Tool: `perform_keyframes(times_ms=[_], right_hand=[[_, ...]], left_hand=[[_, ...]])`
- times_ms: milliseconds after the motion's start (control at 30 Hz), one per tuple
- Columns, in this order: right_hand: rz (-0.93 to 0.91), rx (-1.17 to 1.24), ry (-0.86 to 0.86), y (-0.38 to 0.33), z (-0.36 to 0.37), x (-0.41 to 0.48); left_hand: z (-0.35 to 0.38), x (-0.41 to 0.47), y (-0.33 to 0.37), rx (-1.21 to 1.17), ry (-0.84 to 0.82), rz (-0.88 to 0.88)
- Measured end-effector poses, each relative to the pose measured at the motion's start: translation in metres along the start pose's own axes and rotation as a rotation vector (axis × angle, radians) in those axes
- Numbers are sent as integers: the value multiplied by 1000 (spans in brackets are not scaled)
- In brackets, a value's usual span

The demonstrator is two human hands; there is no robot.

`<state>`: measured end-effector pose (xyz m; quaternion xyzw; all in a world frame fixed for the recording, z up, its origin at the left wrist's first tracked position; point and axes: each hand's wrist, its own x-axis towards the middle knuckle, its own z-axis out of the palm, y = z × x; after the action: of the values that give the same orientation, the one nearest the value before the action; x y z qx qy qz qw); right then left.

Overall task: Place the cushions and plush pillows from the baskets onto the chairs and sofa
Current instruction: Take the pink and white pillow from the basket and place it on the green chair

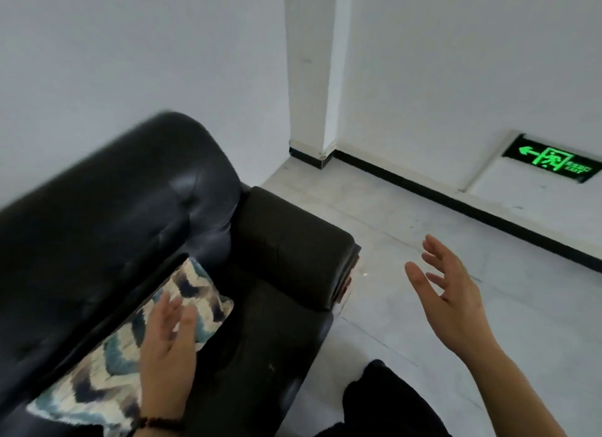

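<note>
A cushion (107, 365) with a cream, teal and dark zigzag pattern leans against the backrest of a black leather sofa (97, 208), at the sofa's right end beside the armrest (293, 247). My left hand (169, 352) hovers flat over the cushion's front, fingers apart, holding nothing; whether it touches the fabric I cannot tell. My right hand (446, 293) is raised over the floor to the right of the armrest, palm turned inward, fingers spread and empty. No basket is in view.
A white wall and a square pillar (309, 71) stand behind the sofa. Light grey floor (407, 228) runs right of the armrest to a black skirting board. A green exit sign (553, 161) glows low on the right wall. My dark trouser leg (384, 404) is at the bottom.
</note>
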<state>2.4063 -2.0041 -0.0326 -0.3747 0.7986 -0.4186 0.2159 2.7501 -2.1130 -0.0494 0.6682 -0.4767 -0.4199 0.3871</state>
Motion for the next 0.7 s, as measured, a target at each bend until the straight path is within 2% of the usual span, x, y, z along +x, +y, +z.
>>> perform_keyframes(times_ms=[167, 333, 567, 700], right_hand=[[48, 125, 132, 53, -61, 49], [142, 123, 161, 122, -124, 111], [252, 146, 249, 194, -211, 169], [347, 99, 363, 245, -252, 197]], left_hand=[[109, 2, 63, 86, -135, 182], [239, -13, 101, 179, -257, 220], [397, -25, 171, 290, -551, 329], [502, -28, 192, 331, -708, 362]])
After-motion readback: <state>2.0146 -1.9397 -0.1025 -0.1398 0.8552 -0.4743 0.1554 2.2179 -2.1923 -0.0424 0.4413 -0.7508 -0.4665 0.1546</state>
